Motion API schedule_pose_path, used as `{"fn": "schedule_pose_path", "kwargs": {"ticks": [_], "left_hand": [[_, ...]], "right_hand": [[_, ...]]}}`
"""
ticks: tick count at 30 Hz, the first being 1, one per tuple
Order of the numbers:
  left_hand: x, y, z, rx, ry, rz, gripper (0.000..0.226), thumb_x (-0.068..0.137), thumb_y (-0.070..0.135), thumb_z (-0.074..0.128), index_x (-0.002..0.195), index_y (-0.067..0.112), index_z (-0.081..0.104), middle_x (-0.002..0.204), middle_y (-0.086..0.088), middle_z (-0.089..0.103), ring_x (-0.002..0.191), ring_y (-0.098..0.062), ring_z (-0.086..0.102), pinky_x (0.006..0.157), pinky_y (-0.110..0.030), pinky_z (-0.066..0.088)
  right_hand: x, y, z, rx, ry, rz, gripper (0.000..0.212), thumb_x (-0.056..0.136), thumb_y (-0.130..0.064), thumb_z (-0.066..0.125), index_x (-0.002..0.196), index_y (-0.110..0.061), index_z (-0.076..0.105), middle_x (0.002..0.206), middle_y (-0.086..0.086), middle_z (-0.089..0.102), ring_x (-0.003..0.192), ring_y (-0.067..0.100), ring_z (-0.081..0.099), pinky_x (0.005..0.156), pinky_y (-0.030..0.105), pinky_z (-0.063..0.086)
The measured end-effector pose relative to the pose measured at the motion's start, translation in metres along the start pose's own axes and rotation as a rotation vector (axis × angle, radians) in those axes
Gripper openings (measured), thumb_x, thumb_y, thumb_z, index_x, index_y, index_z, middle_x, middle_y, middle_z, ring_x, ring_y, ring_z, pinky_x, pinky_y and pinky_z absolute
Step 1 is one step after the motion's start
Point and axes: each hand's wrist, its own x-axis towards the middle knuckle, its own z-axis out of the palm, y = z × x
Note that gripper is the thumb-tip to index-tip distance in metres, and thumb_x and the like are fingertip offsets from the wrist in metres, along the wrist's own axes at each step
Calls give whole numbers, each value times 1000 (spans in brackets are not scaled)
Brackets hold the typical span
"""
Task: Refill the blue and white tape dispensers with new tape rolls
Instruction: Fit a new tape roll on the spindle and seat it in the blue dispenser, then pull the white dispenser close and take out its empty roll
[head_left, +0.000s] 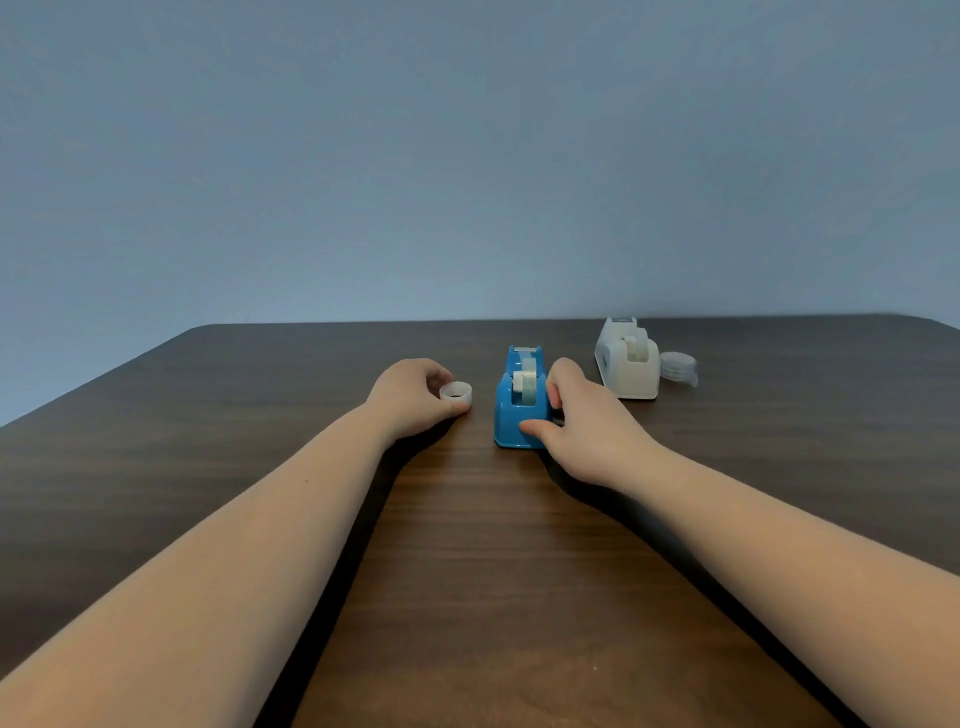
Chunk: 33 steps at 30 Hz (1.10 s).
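Your left hand (415, 397) pinches a small white ring (456, 392) on the table (156, 441); your right hand (582, 421) grips the blue dispenser (519, 410) — roll seated. Mind the white dispenser (626, 364) behind — careless reaching could knock it into the spare rolls (678, 366).

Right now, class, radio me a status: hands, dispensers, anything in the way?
Left hand holds small white ring. Right hand grips blue dispenser, roll seated. White dispenser untouched, far right. Nothing blocking.
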Motion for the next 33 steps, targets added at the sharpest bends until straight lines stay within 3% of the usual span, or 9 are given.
{"fn": "schedule_pose_path", "kwargs": {"ticks": [14, 19, 23, 29, 33], "left_hand": [[46, -10, 13, 11, 65, -37, 57, 83, 41, 66, 131, 12, 54, 128, -4, 63, 117, -20, 58, 100, -32, 44], [50, -12, 16, -1, 103, -52, 58, 82, 40, 68, 130, 12, 54, 126, -5, 64, 116, -21, 59, 99, -33, 44], [49, -10, 16, -1, 98, -55, 58, 83, 36, 68, 133, 12, 52, 129, -5, 63, 119, -21, 57, 100, -32, 42], [45, -8, 16, 26, 96, -74, 60, 85, 34, 65, 139, 14, 45, 133, -5, 60, 123, -21, 54, 103, -34, 41], [41, -4, 12, 1, 56, -86, 68, 84, 35, 65, 142, 14, 38, 133, -7, 58, 122, -22, 54, 103, -34, 40]], "right_hand": [[64, 11, 11, 13, 16, -10, 32, 88, -24, 61, 95, -16, 31, 115, 12, 58, 88, 17, 51, 72, 29, 40], [70, 11, 15, 7, 14, -4, 32, 89, -22, 60, 96, -17, 30, 124, 14, 56, 107, 25, 57, 80, 32, 47], [74, 11, 16, -6, 9, 6, 31, 89, -23, 60, 99, -16, 31, 125, 15, 55, 109, 26, 57, 81, 33, 47], [76, 11, 17, -33, 0, 9, 32, 90, -25, 59, 98, -16, 29, 117, 15, 57, 100, 24, 57, 74, 31, 43], [64, 14, 10, -82, 66, -29, 29, 90, -32, 56, 94, -16, 31, 86, 5, 56, 75, 19, 51, 61, 30, 41]]}}
